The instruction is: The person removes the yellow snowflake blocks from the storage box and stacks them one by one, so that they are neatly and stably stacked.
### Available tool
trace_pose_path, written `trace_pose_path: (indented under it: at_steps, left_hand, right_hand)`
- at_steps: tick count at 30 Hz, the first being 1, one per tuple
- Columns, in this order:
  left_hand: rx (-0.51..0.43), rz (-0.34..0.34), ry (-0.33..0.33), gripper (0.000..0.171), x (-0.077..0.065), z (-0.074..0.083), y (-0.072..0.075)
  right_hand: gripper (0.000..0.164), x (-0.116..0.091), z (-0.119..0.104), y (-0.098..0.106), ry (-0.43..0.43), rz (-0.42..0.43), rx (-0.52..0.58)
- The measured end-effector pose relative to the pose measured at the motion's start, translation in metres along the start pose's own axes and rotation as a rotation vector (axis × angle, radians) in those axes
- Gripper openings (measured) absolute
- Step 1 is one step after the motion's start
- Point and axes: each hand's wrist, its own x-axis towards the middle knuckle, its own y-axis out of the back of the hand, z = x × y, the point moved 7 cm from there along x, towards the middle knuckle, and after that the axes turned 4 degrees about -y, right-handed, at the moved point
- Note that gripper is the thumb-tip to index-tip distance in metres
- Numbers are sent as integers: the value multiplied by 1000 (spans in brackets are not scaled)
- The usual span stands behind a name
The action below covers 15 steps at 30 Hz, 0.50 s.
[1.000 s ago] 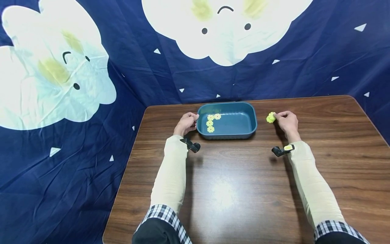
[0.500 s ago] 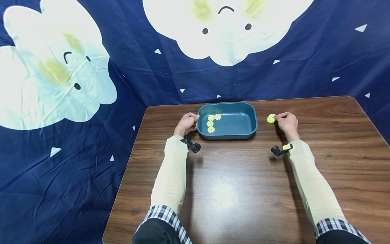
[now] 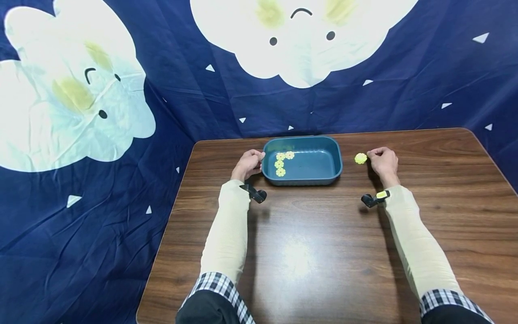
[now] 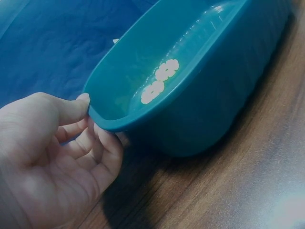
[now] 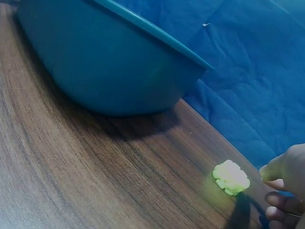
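Observation:
A dark teal plastic basin (image 3: 307, 182) stands at the back of the table. My left hand (image 3: 247, 164) grips its left rim, thumb on top and fingers curled below, as the left wrist view shows. Inside lie several pale yellow flower-shaped pieces (image 3: 279, 164), grouped toward the left end. To the right of the basin a brighter yellow flower-shaped piece (image 5: 231, 177) rests on the wood; whether it is one piece or a stack, I cannot tell. Just right of it is my right hand (image 3: 383, 164), its loosely bent fingers (image 5: 281, 202) apart from the piece and holding nothing visible.
The brown wooden table (image 3: 315, 243) has its back edge close behind the basin. A dark blue curtain (image 3: 170, 81) with white clouds hangs behind and to the left. Small black wrist cameras (image 3: 256, 193) sit on both forearms.
My right hand has let go of the bright yellow flower piece and shifted slightly right, leaving a small gap. The left hand and the basin stay put.

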Motion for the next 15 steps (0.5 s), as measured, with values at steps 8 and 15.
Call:
trace_pose_path:
  at_steps: [8,15]
  left_hand:
    - [-7,-1,-3,13,1,-1,0]
    - [-2,-1,-7,13,2,-1,0]
  right_hand:
    - [33,-2,-4,1,18,15,16]
    - [31,-3,-19,2,100,81,53]
